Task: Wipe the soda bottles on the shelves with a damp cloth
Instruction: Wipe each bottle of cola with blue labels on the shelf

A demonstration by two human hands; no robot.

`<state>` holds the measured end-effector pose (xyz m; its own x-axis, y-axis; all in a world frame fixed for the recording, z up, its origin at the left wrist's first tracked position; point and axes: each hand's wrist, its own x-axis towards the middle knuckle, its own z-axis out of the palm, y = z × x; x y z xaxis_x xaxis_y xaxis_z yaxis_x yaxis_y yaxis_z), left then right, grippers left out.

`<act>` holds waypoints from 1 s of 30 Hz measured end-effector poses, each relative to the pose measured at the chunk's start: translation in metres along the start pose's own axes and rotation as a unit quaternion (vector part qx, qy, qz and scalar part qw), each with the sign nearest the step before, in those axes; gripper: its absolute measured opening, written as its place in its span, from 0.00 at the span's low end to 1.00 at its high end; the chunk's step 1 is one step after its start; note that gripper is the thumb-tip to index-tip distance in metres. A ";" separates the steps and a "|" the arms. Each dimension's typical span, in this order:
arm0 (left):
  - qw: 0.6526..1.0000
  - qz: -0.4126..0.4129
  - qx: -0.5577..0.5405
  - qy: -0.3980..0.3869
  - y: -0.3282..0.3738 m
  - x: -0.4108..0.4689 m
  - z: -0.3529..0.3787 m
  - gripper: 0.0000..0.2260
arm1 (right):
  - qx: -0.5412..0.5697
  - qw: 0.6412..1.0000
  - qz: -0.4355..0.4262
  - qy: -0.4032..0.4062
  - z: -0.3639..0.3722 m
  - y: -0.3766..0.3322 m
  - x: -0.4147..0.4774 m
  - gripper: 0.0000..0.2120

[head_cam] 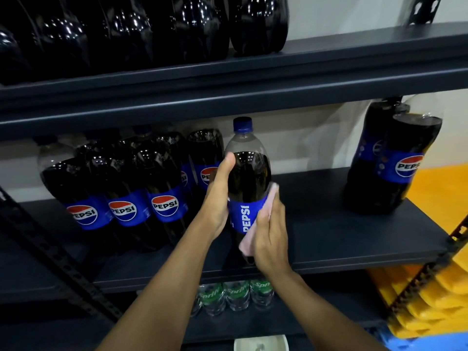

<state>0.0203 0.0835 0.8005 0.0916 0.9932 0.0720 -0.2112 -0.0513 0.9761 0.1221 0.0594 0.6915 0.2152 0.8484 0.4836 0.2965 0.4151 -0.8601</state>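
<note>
Bottle: a cola bottle (247,178) stands upright at the front edge of the middle shelf (342,239).
Left hand (219,198): grasps the bottle's left side.
Right hand (272,234): presses a pink cloth (269,198) flat against the bottle's right side, fingers straight.
Neighbours: more cola bottles (121,196) to the left.

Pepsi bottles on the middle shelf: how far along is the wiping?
Done: unclear; the two Pepsi bottles at the right stand apart, possibly finished. In hand: the left hand grips one Pepsi bottle while the right hand presses the pink cloth against its side. Left, likely: the Pepsi group at the left, the dark bottles on the top shelf, the Sprite bottles below.
</note>
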 end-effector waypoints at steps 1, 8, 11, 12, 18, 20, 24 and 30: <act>1.000 0.002 0.004 -0.006 0.000 0.000 0.001 0.31 | 0.010 1.000 -0.005 0.014 -0.001 -0.011 0.010 0.25; 1.000 -0.015 0.002 -0.021 0.006 0.005 0.000 0.28 | -0.015 0.999 -0.033 -0.040 -0.030 -0.104 0.096 0.10; 1.000 -0.014 0.011 -0.019 0.009 0.005 -0.002 0.28 | -0.009 0.997 -0.002 -0.074 -0.032 -0.111 0.116 0.10; 0.999 -0.009 0.011 -0.031 0.010 0.002 0.000 0.28 | 0.003 0.997 0.002 -0.073 -0.029 -0.107 0.115 0.11; 0.998 -0.001 0.045 -0.032 0.004 -0.007 0.005 0.32 | -0.052 0.981 -0.149 0.116 0.006 -0.060 0.057 0.26; 0.999 0.002 0.035 -0.019 0.002 -0.006 0.004 0.31 | -0.057 0.982 -0.134 0.122 0.013 -0.035 0.036 0.28; 1.000 -0.002 0.011 -0.001 -0.002 -0.003 0.004 0.34 | -0.042 0.996 -0.044 0.068 0.014 0.011 -0.009 0.30; 1.000 -0.002 0.005 0.002 -0.001 0.000 0.002 0.39 | -0.016 0.999 0.048 -0.002 0.006 0.026 -0.027 0.31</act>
<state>0.0227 0.0833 0.8000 0.0891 0.9938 0.0664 -0.2013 -0.0473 0.9784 0.1187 0.0490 0.6547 0.2405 0.8849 0.3988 0.3046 0.3213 -0.8966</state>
